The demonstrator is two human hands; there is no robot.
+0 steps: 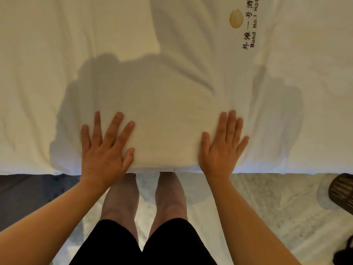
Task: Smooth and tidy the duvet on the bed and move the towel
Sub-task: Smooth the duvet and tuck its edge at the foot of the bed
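- Pressing down on the duvet (172,88) with both hands, I stand at the near edge of the bed, legs against it.
- My left hand (104,150) lies flat, fingers straight and spread, thumb hooked at the edge; it holds nothing, only pushes on the cloth.
- My right hand (222,148) is the same: fingers straight and close together, palm flat on the cover, nothing clamped in that grip.
- Both hands sit at the near hem, well apart, with a smooth padded strip between them.
- The duvet's hem runs left to right across my view, so its edge lies crosswise to my arms. Cloth still to be smoothed lies ahead of both hands, away from me.
- One deep fold (191,60) runs from the top middle down towards the right hand. I judge that hand the nearer one for stroking it out; the stroke would go forward and outward.
- Fainter creases (38,83) lie to the left of the left hand.
- A printed logo (246,25) sits on a white strip ahead of the right hand. Whether that strip is the towel or part of the cover I cannot tell, so the towel's place is unsure.
- A dark woven basket (342,194) stands on the marble floor (267,197) at the right.
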